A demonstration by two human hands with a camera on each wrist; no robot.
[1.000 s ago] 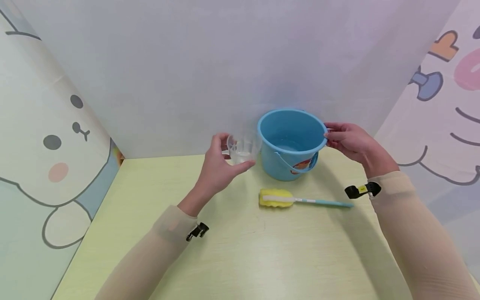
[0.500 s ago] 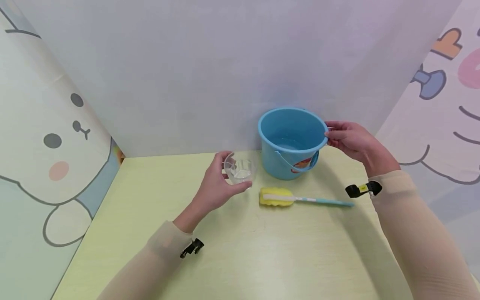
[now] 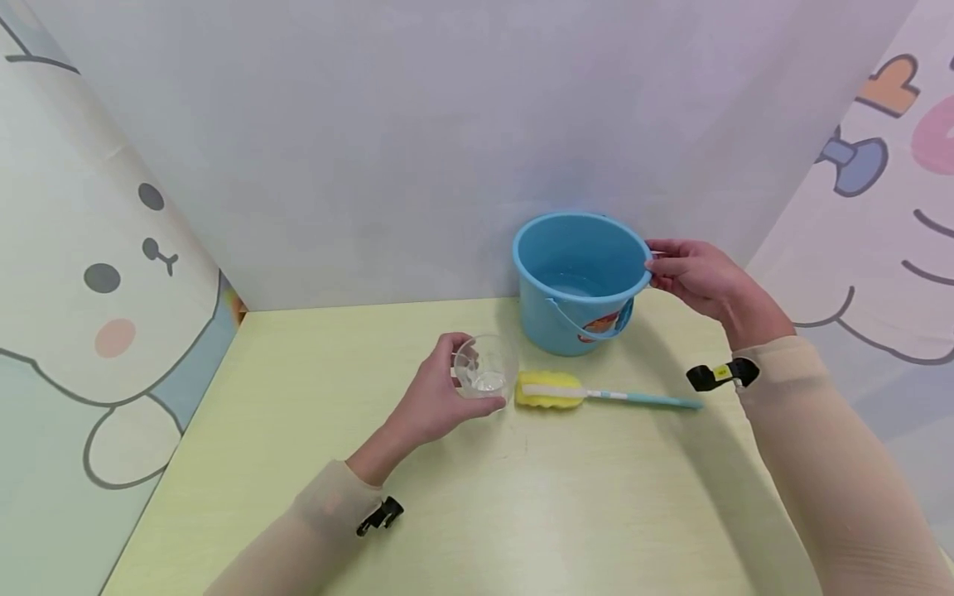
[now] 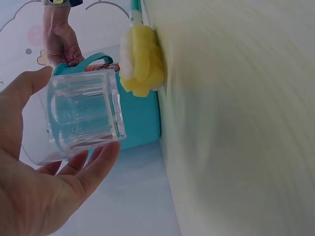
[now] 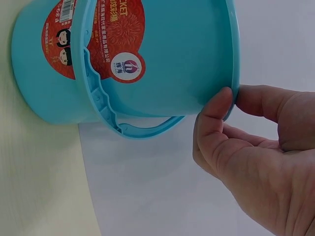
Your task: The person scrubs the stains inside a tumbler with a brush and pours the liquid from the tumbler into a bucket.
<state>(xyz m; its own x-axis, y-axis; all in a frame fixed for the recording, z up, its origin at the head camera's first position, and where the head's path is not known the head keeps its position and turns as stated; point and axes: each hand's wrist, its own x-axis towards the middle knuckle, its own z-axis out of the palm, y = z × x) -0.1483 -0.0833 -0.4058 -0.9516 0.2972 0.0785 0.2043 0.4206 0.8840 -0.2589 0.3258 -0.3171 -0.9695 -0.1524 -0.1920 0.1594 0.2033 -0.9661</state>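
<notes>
My left hand grips a clear glass cup between thumb and fingers, just left of the brush's yellow sponge head. In the left wrist view the cup appears see-through with a thick faceted base, held above the table. With thumb and fingers my right hand pinches the right rim of a blue bucket. The right wrist view shows that pinch on the bucket close up, its handle hanging down beside a red label. Some clear liquid seems to lie at the bucket's bottom.
A sponge brush with a pale blue handle lies on the light yellow table, in front of the bucket. Behind the bucket rises a plain pale wall. Cartoon-printed panels flank the table on both sides.
My left hand has carried the cup down and toward me, from beside the bucket's rim to beside the sponge head. The right hand has stayed on the bucket rim.
</notes>
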